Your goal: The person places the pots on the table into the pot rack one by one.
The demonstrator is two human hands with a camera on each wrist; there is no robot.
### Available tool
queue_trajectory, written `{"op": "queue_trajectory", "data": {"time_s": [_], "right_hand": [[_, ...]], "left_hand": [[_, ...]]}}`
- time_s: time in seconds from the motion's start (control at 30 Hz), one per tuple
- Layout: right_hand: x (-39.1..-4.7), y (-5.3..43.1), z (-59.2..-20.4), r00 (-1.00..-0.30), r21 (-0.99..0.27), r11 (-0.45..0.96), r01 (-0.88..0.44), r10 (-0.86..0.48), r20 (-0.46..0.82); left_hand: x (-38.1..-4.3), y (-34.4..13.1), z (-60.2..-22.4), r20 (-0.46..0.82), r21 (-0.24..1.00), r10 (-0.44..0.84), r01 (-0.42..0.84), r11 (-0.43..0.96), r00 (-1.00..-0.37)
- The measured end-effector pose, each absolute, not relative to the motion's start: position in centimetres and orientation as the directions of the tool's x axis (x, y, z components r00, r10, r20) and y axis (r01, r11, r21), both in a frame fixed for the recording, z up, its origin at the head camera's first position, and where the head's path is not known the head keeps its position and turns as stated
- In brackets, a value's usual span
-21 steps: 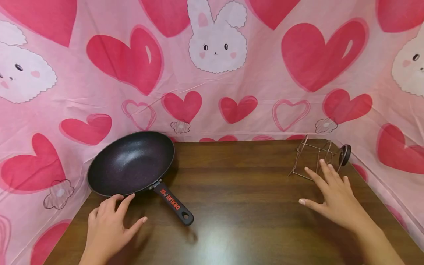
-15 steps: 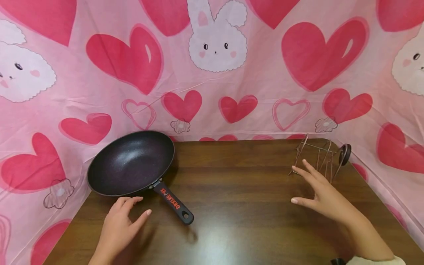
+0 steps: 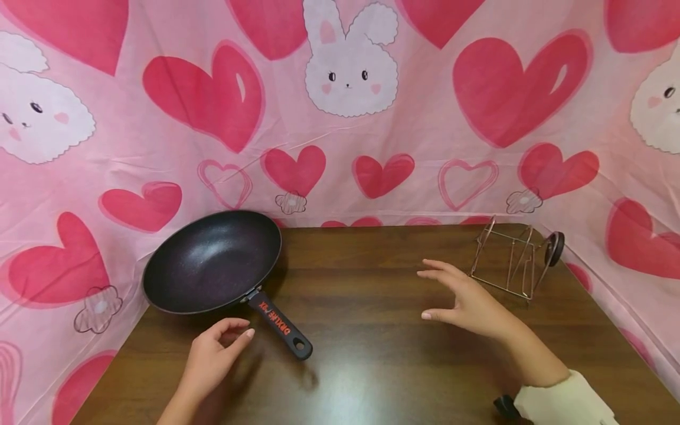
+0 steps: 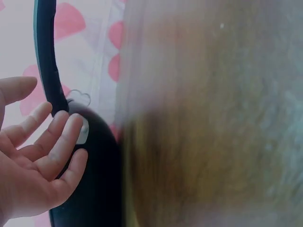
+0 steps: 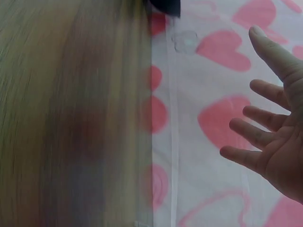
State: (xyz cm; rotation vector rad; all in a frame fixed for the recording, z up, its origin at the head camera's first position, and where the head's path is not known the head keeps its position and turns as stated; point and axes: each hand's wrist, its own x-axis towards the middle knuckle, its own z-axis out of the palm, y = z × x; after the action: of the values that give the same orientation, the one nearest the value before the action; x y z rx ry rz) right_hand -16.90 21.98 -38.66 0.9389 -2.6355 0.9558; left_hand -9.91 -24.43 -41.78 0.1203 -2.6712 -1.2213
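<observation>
Frying pan lies diagonally, handle pointing toward near right, both hands unclenched and relaxed.

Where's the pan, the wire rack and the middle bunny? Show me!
Pan [image 3: 212, 262]: head view, on the inside of its bowl.
Wire rack [image 3: 500, 287]: head view, on its lower front wire.
Bunny [image 3: 350, 84]: head view, mid-face.

The left hand has moved toward the pan handle and is now near the handle's left side, its thumb and fingertips closer together. The right hand has swung toward the handle too, uncovering the rack well to the handle's right. Right of and below the handle, a sleeve and a dark object beside it have come into view.
</observation>
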Motion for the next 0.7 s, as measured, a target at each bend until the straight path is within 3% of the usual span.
{"op": "queue_trajectory", "data": {"time_s": [0.23,0.47,0.7], "right_hand": [[-17.5,18.4,-38.8,-0.751,-0.605,0.471,-0.642,-0.548,0.370],[-18.1,15.1,-39.1,-0.717,-0.714,0.315,-0.626,-0.593,0.367],[-18.4,11.8,-39.4,-0.697,-0.788,0.233,-0.570,-0.644,0.314]], "left_hand": [[-10.5,-24.2,-42.3,-0.084,0.975,-0.186,-0.120,0.189,-0.979],[-10.8,-23.9,-42.8,-0.141,0.989,-0.135,-0.132,-0.072,-0.981],[-11.2,-23.4,-43.5,-0.201,0.927,-0.026,-0.182,-0.328,-0.979]]}}
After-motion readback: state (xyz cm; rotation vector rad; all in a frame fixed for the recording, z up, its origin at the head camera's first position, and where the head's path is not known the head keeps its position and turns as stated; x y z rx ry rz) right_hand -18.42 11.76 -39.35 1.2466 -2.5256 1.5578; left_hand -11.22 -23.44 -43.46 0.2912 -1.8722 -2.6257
